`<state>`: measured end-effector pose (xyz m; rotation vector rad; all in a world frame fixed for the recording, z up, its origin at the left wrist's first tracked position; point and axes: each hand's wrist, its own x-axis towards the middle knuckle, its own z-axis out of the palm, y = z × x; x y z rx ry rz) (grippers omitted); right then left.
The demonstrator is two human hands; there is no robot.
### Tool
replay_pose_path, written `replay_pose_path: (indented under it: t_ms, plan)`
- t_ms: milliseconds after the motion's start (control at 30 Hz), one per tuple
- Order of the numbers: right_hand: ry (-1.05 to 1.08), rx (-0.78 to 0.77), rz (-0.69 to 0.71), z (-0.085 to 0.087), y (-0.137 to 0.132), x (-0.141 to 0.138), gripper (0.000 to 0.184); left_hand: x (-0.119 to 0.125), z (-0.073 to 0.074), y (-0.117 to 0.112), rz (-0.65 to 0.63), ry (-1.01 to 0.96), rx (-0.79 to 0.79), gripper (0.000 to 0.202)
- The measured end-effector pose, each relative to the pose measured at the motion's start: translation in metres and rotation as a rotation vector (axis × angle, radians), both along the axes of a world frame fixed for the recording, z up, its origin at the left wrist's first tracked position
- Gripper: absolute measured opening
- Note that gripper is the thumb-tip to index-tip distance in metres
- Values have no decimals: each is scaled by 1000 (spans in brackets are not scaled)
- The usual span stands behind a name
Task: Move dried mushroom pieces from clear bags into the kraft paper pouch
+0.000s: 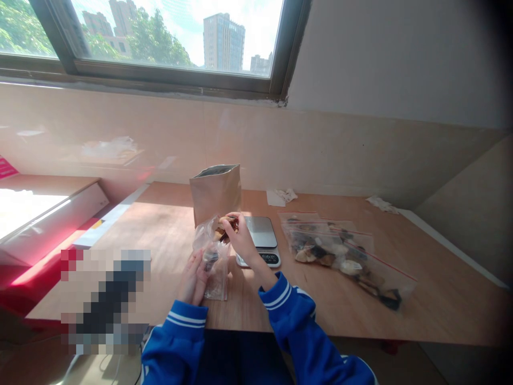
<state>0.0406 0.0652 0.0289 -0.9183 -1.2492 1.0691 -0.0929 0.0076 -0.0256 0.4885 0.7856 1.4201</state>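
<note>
My left hand (195, 279) grips the side of a small clear plastic bag (211, 255) that stands on the wooden table (160, 240). My right hand (239, 234) is closed on a few brown pieces of dried food (224, 223) at the bag's open mouth. Behind the bag stands an open brown paper pouch (216, 193). A small digital scale (261, 239) lies just right of my right hand. Both arms wear blue sleeves with white stripes.
Several filled zip bags (340, 254) with red seals lie to the right of the scale. Crumpled white paper (281, 195) lies by the wall, and another scrap (380, 203) at the far right. A pixelated patch (104, 299) covers the lower left. A window runs above.
</note>
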Motion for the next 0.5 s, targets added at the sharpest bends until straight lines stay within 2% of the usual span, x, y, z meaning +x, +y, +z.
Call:
replay_pose_path:
  t_ms: [100,200,333,433,500]
  plan:
    - [126,-20,-31,4,10,1,32,-1,-1,1,13,-22,-21,27]
    - [297,-55,-29,20,23,5,33,-1,-1,1,16,-19,-35,27]
    - [326,86,-57,64,45,6,35,0,2,1,14,-12,-60,28]
    - [215,270,-131,100,67,2,35,0,5,1,30,-11,-78,28]
    - [121,398,-197,116,83,-2,33,0,6,1,45,-11,-79,26]
